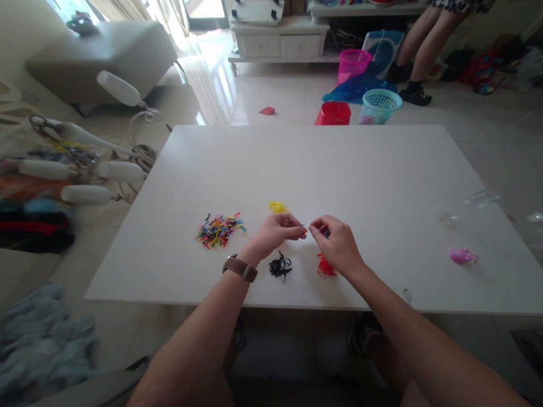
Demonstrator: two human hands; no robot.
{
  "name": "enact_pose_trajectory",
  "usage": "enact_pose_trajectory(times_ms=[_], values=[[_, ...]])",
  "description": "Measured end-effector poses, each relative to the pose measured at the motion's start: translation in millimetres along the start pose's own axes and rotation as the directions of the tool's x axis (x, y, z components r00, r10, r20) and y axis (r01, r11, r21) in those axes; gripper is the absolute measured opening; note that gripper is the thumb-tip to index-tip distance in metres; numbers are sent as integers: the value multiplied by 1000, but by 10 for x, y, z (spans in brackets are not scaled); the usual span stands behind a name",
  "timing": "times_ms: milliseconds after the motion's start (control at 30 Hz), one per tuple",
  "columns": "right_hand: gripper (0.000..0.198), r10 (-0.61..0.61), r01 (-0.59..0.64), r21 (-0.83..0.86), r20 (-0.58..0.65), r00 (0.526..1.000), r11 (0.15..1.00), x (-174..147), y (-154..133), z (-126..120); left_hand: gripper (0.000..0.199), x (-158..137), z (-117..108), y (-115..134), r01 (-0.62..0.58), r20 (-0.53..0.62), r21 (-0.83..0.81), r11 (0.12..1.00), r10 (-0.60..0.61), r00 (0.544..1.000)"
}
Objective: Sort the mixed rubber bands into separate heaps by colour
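My left hand [285,227], with a brown-strapped watch [240,268] at the wrist, pinches tiny coloured rubber bands [304,227]; bits of blue and orange show at the fingertips. Close by on the right, my right hand [334,238] is closed in a pinch, and what it holds is too small to make out. A mixed-colour pile of rubber bands [218,230] lies to the left. Around the hands are a yellow pile [277,207], a black pile [280,266] and a red pile [326,265], partly covered by my right hand. Some blue shows behind the right fingers.
On the white table [348,172], a pink object [462,256] and a clear container [466,206] are at the right. Baskets [379,106] stand on the floor beyond the far edge. A person [430,39] stands at the back right. A white lamp [92,148] is on the left.
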State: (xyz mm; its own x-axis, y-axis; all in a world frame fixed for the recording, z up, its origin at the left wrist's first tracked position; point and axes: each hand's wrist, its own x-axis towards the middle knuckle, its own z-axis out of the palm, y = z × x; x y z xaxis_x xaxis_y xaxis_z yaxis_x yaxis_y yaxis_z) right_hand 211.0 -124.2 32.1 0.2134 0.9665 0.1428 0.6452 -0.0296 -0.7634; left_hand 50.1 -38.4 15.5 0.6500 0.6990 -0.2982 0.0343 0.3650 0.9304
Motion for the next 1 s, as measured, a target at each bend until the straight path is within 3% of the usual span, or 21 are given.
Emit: enact_pose_trajectory(times_ms=[67,133,167,267,367,567,700,767,900,1000], values=[[13,13,-13,16,-5,1000,1000,-2,5,1,19,42,-20,-8,0,-51,31,1000,2,999],[14,35,-35,36,-10,999,999,-3,16,-2,14,100,-90,-9,0,-200,96,995,20,980],[15,43,-43,41,-11,999,998,-3,22,-5,12,135,-143,-12,3,-306,144,990,41,951],[15,49,-48,33,-7,999,998,-7,36,-30,7,246,-319,-47,54,-577,294,954,132,806],[13,43,-43,18,7,999,999,-19,44,-78,5,344,-426,-106,83,-642,347,934,172,747],[12,13,-13,-15,17,1000,1000,-54,94,-189,12,459,-431,-203,93,-680,347,933,182,711],[11,11,-10,-26,15,1000,1000,-65,129,-240,16,441,-406,-167,107,-674,371,922,188,715],[12,8,-7,-24,14,1000,1000,-59,131,-257,16,403,-332,-122,59,-619,404,913,225,752],[10,0,1,-13,42,999,1000,-37,130,-268,17,298,-33,-72,-78,-295,416,906,216,931],[16,0,-2,14,97,995,1000,-29,152,-253,14,235,185,-111,-124,-54,356,926,152,987]])
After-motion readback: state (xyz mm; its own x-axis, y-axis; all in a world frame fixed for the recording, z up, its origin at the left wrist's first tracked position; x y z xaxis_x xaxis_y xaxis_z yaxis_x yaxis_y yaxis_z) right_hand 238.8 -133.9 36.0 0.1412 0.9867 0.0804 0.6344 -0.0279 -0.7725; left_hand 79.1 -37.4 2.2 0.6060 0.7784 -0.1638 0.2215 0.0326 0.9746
